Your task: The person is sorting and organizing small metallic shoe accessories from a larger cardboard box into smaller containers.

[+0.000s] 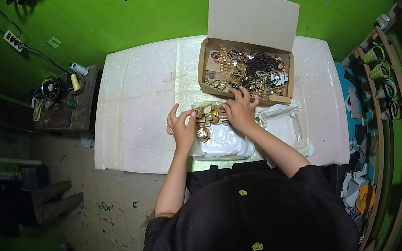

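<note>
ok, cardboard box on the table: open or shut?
Open. The box's lid stands raised at its far side, and the gold and dark trinkets inside are visible.

- Linked jewellery piece [211, 115], centre: gold-toned.
- Cardboard box [291, 74], upper right of centre: tan-brown.
- Heaped jewellery [261, 67], inside box: mixed gold and black.
- Plastic wrapping [222, 144], lower centre: white.
- Tabletop [134, 99], centre: off-white, glitter-speckled.
- Wall [91, 19], top of frame: bright green.
- Shirt [210, 223], bottom: black; buttons [243, 192] yellow-green.
</note>
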The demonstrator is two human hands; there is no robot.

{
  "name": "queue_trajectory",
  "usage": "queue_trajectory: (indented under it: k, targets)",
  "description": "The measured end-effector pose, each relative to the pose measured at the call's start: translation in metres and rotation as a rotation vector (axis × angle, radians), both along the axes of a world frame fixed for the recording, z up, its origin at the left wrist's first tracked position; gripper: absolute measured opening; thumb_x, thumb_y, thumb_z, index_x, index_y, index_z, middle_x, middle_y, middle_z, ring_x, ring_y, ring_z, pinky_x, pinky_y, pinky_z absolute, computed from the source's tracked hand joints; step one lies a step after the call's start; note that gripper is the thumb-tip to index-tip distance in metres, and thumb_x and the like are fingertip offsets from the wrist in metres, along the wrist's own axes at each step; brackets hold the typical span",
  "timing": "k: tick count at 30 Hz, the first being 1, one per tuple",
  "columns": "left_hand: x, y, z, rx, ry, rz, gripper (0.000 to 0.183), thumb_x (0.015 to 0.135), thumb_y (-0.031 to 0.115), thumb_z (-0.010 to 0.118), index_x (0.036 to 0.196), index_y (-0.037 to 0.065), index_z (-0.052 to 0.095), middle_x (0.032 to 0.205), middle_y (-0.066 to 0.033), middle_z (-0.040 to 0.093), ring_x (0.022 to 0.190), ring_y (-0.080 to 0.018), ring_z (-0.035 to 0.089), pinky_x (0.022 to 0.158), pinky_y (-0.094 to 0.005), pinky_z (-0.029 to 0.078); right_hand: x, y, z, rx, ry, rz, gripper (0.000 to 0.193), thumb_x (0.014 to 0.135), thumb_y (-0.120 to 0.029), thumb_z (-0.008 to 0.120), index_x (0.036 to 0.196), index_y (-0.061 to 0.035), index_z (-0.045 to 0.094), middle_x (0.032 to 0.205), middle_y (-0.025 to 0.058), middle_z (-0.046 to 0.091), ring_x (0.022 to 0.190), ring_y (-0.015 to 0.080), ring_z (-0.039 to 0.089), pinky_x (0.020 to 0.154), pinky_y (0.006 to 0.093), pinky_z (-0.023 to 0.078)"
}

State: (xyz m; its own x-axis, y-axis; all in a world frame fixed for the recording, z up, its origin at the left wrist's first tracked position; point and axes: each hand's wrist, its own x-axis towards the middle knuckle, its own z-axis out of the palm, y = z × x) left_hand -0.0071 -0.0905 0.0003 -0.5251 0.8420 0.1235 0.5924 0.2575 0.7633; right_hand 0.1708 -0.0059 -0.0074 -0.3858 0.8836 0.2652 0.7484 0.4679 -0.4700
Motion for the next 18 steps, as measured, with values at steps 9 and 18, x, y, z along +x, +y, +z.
queue_trajectory:
  k: [9,18]
  targets:
    - [-0.001,-0.004,-0.008,-0.024,-0.027,-0.009,0.022,0.084,0.034,0.063,0.090,0.014,0.070,0.136,-0.0104,0.040,0.129,-0.0271,0.027,0.101,-0.0470,0.011,-0.004,0.008,-0.019,0.107,-0.109,-0.020,0.028,0.081,-0.033,0.063,0.102,-0.0147,0.061,0.127,0.0101,0.044,0.127,0.0309,0.029,0.096,0.0616,0.012]
    - [-0.013,-0.002,-0.007,0.033,-0.045,-0.030,0.022,0.083,0.034,0.065,0.087,0.014,0.071,0.138,-0.0104,0.040,0.130,-0.0286,0.026,0.102,-0.0500,0.010,0.000,0.001,0.009,0.139,0.114,-0.067,0.026,0.080,-0.027,0.061,0.103,-0.0147,0.060,0.125,0.0094,0.044,0.124,0.0300,0.030,0.096,0.0557,0.011]
